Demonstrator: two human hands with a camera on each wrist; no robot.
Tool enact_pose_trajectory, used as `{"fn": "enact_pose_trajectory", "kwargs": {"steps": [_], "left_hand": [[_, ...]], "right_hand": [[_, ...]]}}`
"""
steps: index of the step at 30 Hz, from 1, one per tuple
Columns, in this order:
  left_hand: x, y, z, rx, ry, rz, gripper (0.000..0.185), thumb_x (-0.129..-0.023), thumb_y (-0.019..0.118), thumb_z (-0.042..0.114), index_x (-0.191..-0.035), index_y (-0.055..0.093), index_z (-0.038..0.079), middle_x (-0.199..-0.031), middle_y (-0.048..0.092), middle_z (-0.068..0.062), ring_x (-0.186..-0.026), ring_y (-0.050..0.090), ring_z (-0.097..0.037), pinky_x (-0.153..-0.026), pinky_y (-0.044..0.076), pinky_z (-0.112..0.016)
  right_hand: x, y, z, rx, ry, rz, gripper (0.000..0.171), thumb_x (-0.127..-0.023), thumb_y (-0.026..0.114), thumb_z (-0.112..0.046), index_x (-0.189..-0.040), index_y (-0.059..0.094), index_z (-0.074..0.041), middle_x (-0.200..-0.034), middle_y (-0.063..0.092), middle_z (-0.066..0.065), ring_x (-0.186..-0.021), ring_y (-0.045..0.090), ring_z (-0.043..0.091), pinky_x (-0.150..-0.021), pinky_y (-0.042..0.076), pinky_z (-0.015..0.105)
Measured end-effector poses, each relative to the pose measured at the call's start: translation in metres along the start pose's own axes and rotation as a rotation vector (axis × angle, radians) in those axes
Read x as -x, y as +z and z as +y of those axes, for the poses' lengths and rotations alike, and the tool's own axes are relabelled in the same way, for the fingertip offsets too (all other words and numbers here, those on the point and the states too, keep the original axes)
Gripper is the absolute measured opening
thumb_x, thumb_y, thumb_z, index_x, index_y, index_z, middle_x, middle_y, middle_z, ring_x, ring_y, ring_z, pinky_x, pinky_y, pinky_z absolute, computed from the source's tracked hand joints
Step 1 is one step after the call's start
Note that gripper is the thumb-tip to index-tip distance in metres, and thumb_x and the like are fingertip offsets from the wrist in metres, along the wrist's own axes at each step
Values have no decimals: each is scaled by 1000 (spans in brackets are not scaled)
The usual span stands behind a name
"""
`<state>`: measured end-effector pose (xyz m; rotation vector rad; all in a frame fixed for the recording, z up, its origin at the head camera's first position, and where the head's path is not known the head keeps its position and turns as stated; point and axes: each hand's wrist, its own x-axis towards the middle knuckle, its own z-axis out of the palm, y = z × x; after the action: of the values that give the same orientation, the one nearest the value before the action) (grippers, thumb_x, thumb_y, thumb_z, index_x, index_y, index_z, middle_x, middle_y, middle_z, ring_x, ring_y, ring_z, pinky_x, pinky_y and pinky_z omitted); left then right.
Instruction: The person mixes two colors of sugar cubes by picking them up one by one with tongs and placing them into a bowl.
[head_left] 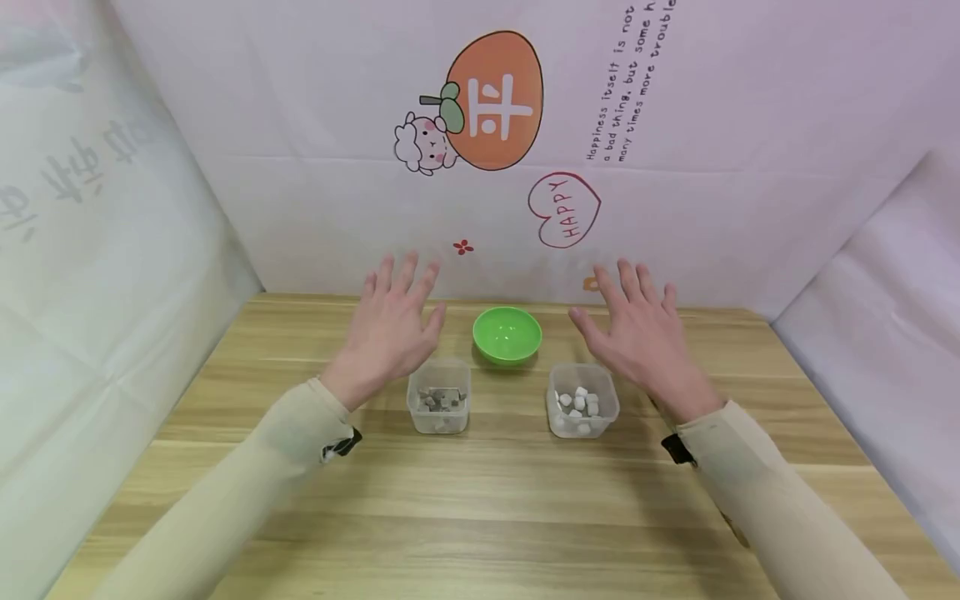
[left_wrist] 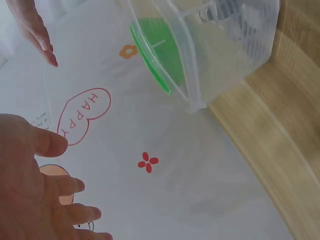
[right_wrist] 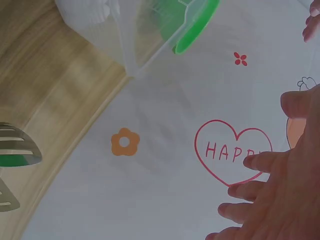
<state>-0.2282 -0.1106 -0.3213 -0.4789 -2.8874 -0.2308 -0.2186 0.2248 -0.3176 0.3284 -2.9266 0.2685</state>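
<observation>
Green bowl [head_left: 507,333] sits on wooden table [head_left: 480,500] against printed backdrop [head_left: 675,167]

Bright, even light, soft shadows; wrist views blurred close up, edges warped.

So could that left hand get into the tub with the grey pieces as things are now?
Probably yes. The left hand hovers open, holding nothing, just above and behind the tub of grey pieces, which has no lid. Nothing lies between them; the green bowl sits off to the side.
</observation>
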Motion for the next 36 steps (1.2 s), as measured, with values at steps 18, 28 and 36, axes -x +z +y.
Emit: {"fn": "enact_pose_trajectory", "kwargs": {"steps": [18, 28, 36], "left_hand": [[21, 14, 14, 38, 24, -20, 66, -112, 30, 47, -169, 19, 18, -175, 5, -13, -159, 2, -44, -129, 2, -57], [31, 20, 19, 45, 34, -3, 65, -111, 35, 47, -169, 25, 17, -174, 16, -16, -158, 9, -46, -130, 7, -58], [37, 21, 22, 44, 45, 8, 65, -111, 37, 45, -168, 27, 16, -174, 16, -15, -158, 8, -45, -130, 10, -59]], "right_hand": [[17, 11, 7, -33, -22, 80, 81, -106, 40, -65, -167, 28, -13, -171, 14, 30, -157, 11, 50, -121, 4, 79], [32, 13, 10, -40, -32, 89, 85, -106, 39, -64, -165, 29, -3, -170, 18, 31, -157, 12, 49, -124, 3, 74], [42, 16, 11, -41, -56, 119, 82, -107, 43, -60, -164, 33, -2, -168, 21, 31, -156, 15, 50, -123, 7, 76]]}}
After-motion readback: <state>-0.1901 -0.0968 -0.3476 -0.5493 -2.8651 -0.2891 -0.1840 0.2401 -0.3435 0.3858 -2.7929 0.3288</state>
